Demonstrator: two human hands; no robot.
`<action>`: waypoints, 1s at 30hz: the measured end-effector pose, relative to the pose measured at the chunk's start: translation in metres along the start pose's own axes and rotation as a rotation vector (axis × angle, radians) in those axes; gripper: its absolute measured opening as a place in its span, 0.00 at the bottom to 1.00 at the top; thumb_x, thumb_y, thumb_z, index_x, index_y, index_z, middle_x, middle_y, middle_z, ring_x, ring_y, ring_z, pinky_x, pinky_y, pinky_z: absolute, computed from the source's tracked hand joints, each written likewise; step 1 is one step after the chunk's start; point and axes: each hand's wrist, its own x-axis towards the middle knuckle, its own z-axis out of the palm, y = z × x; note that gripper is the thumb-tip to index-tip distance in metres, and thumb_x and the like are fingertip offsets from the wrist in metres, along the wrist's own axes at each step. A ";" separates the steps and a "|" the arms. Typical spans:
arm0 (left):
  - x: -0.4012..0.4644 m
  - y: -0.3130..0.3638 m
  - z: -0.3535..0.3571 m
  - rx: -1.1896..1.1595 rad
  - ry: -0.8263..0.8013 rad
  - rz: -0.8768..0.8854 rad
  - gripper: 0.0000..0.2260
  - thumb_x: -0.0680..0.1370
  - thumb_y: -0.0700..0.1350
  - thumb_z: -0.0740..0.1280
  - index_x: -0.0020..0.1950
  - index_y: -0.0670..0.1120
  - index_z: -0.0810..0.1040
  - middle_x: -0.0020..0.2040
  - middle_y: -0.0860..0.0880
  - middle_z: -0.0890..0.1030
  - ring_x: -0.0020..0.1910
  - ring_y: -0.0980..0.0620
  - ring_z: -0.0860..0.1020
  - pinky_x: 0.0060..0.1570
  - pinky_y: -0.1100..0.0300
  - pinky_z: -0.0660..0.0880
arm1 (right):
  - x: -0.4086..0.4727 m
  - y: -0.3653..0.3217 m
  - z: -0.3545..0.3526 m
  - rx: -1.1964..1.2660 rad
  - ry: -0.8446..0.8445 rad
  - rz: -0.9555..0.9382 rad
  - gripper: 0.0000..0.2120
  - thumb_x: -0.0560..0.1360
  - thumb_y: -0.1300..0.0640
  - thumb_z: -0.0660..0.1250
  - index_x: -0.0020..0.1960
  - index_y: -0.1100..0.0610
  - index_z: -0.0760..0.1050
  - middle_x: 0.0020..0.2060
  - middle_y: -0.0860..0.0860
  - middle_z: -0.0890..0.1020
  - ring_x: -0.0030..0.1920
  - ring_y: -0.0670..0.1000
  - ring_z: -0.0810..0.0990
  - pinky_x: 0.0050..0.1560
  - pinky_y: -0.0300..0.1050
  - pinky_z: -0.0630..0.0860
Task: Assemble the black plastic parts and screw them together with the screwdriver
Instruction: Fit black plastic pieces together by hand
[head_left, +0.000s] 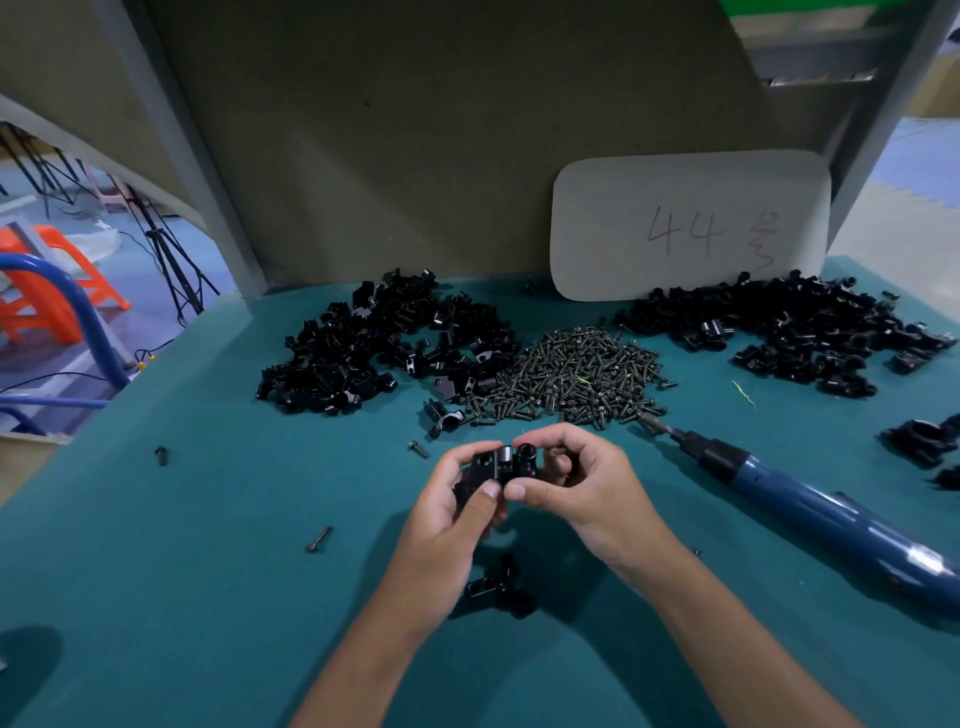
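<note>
A person sits at a teal work mat (156, 597), seen from a head-worn camera looking down at both hands. At the far left the mat ends at an open edge, with orange stools and blue tubing beyond it on the floor. Two loose screws lie on the left of the mat, one near that edge (161, 455) and one closer in (319, 539). Behind them sits a left pile of black plastic parts (379, 343), with a heap of dark screws (582, 374) just beside it. In the centre foreground the left hand (457, 509) has its fingers and thumb curled around a black plastic part (485, 470), while the right hand (576, 483) pinches a second black piece (525, 457) between thumb and forefinger, pressed against the first. This looks like the fitting step: the two halves are being mated before any screw goes in. Another black part (501, 590) lies on the mat under the wrists. The next move likely calls for lining up the holes, then freeing the right hand to take a screw from the heap. To the right, the blue electric screwdriver (810, 499) lies on the mat, its tip touching the screw heap and its handle pointing toward the near right corner, within easy reach. A second pile of black parts (789, 332) fills the back right, below a pale card (691, 223) leaning on the rear board. The open room lies in front and to the left of the hands.
</note>
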 end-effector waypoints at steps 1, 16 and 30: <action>0.000 0.000 0.000 0.000 0.001 0.000 0.12 0.77 0.56 0.67 0.60 0.60 0.78 0.47 0.54 0.83 0.44 0.57 0.79 0.45 0.61 0.76 | 0.000 0.000 0.000 -0.017 0.002 -0.019 0.16 0.66 0.67 0.79 0.52 0.60 0.79 0.27 0.37 0.76 0.30 0.36 0.72 0.35 0.27 0.69; -0.004 0.002 0.000 0.169 0.001 0.045 0.19 0.75 0.68 0.67 0.61 0.61 0.74 0.55 0.55 0.83 0.54 0.53 0.82 0.54 0.59 0.79 | 0.001 0.010 0.001 0.079 -0.012 -0.026 0.17 0.62 0.59 0.81 0.49 0.55 0.83 0.36 0.44 0.80 0.39 0.43 0.77 0.42 0.35 0.76; 0.004 -0.002 0.004 0.115 0.022 -0.005 0.21 0.70 0.73 0.68 0.57 0.64 0.79 0.54 0.56 0.85 0.54 0.59 0.83 0.52 0.68 0.76 | 0.007 0.029 0.001 0.126 0.005 0.117 0.25 0.63 0.53 0.84 0.53 0.59 0.75 0.32 0.42 0.66 0.36 0.46 0.66 0.38 0.38 0.71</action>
